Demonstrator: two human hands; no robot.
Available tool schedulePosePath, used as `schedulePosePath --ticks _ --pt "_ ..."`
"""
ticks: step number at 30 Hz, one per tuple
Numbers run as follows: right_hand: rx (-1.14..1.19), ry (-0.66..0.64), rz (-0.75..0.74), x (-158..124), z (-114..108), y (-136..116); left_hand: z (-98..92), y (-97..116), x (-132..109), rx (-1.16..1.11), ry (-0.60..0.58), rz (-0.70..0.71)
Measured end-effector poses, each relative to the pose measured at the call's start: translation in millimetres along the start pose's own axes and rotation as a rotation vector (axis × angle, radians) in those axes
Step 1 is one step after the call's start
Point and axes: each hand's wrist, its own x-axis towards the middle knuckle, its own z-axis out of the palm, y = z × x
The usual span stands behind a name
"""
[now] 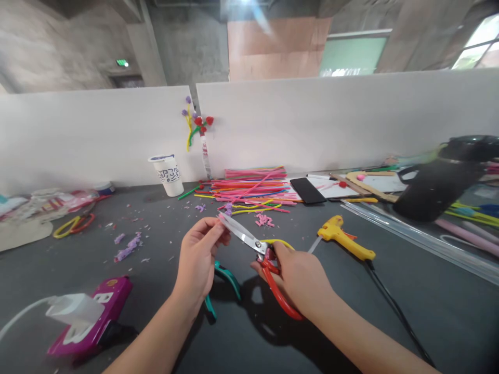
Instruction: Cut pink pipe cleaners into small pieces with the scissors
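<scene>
My right hand [302,278] is closed around red-handled scissors [244,236], whose blades point up and left. At the blade tips, my left hand [200,252] pinches a small pink piece [222,217], mostly hidden by the fingers; it looks like a bit of pipe cleaner. Green-handled pliers [230,278] lie on the table just under my left hand, their head covered by it. Short pink cut pieces [265,220] are scattered beyond the scissors. Behind them is a pile of pink, red and purple pipe cleaners [253,187].
A yellow glue gun [345,239] with a black cord lies at right, near a black jug [440,179]. A phone [307,190] and paper cup [168,176] stand farther back. At left are a purple power strip [97,311] and purple scraps [128,248].
</scene>
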Motion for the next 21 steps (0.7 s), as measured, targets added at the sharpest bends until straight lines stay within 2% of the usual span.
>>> schedulePosePath --ticks 21 --pt "0.016 0.019 -0.017 0.2 4.2 -2.1 0.1 1.0 0.3 -0.012 0.016 -0.005"
